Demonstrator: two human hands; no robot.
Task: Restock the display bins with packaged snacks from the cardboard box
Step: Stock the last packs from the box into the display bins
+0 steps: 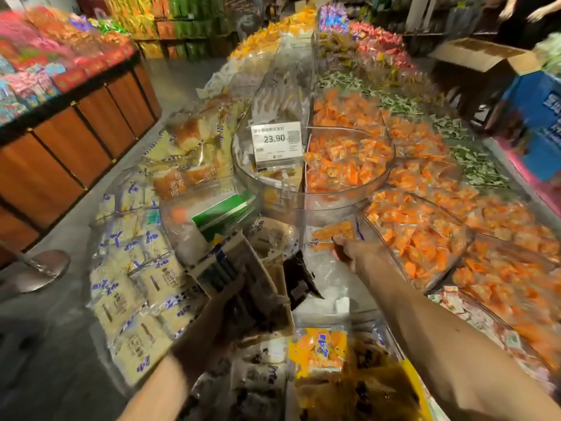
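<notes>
A person restocks a snack island in a shop aisle: the left hand [226, 311], at seven o'clock, has its fingers wrapped round a stack of packets [233, 265] in pale and dark-blue wrappers, while the right hand [349, 253] reaches out at twelve o'clock and appears to nip the lower edge of a single orange packet [334, 232], held over a near-bare clear compartment [321, 278] just below the round bin [392, 153] with its price tag [277, 144]. The job looks well advanced but not finished: the display bins [419, 238] from one to four o'clock are heaped with orange packets and the cream packets [133, 287] at nine o'clock are piled high, yet the compartment under the right hand holds little, and the stack in the left hand is not yet placed. An open cardboard box [479, 54] sits well apart at two o'clock beside another person [531, 13], who is cut off by the frame's edge; whether it is the supply box, and what it holds, cannot be told. Blur smears the wrappers' print, the right fingertips and the jumble of bags at six o'clock, so the pinch is a judgement
</notes>
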